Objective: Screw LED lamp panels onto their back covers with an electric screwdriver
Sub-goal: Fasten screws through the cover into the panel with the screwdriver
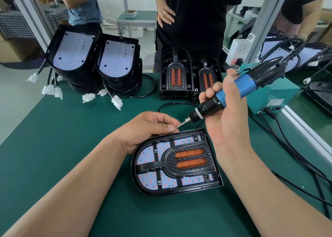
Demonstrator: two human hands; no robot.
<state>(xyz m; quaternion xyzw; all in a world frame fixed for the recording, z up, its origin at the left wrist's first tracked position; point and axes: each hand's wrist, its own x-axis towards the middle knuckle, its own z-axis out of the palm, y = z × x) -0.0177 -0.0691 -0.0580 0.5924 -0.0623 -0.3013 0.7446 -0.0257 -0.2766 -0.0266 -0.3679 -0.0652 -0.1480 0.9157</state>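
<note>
Bench mat [71, 147], green: lamp assembly [188, 157] flat at centre, between both forearms. Rigid black back cover [143, 190], light by the look; LED panel [146, 155] thin, likely scratch-prone, best steadied by the rim. Electric screwdriver [231, 91], corded, tilted, wrapped in right hand [228, 121]. Left hand [149, 127] pinching small screw [175, 127] against bit [182, 124].

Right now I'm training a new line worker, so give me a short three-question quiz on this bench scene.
1. True or false: the right hand holds the blue-and-black electric screwdriver.
2. The screwdriver's metal bit is pinched at its tip by: A the left hand; B a white connector; C a teal box.
3. How many orange reflector strips show on the black D-shaped lamp assembly lying on the green mat?
Key: 1 true; 2 A; 3 two.
</note>
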